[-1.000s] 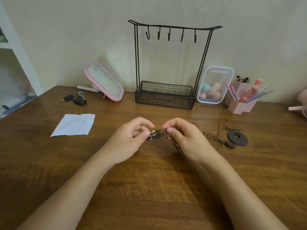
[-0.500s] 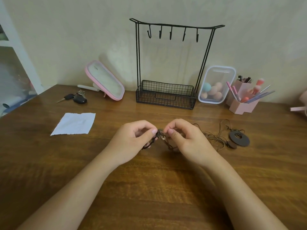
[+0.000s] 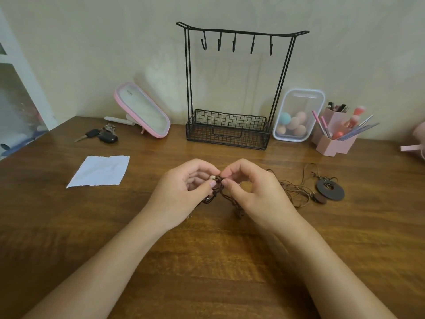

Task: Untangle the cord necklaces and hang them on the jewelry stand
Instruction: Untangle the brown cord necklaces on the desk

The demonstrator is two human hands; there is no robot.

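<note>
A dark brown cord necklace (image 3: 219,184) with small beads is bunched between my two hands at the table's middle. My left hand (image 3: 184,192) pinches it from the left; my right hand (image 3: 255,192) pinches it from the right, fingertips almost touching. Cord strands hang down under both hands. More thin brown cords (image 3: 293,188) trail right across the wood to a dark round disc pendant (image 3: 330,189). The black wire jewelry stand (image 3: 234,81) rises behind, against the wall, with several bare hooks on its top bar and a mesh basket at its base.
A white paper scrap (image 3: 100,171) lies at the left. Car keys (image 3: 102,135) and a pink-rimmed mirror (image 3: 142,110) sit at the back left. A clear box of makeup sponges (image 3: 297,115) and a pink brush holder (image 3: 335,132) stand at the back right.
My hands have drawn closer together and lifted the beaded cord bunch slightly. The strands between them now arch up instead of lying flat. The view has tilted a little upward.
</note>
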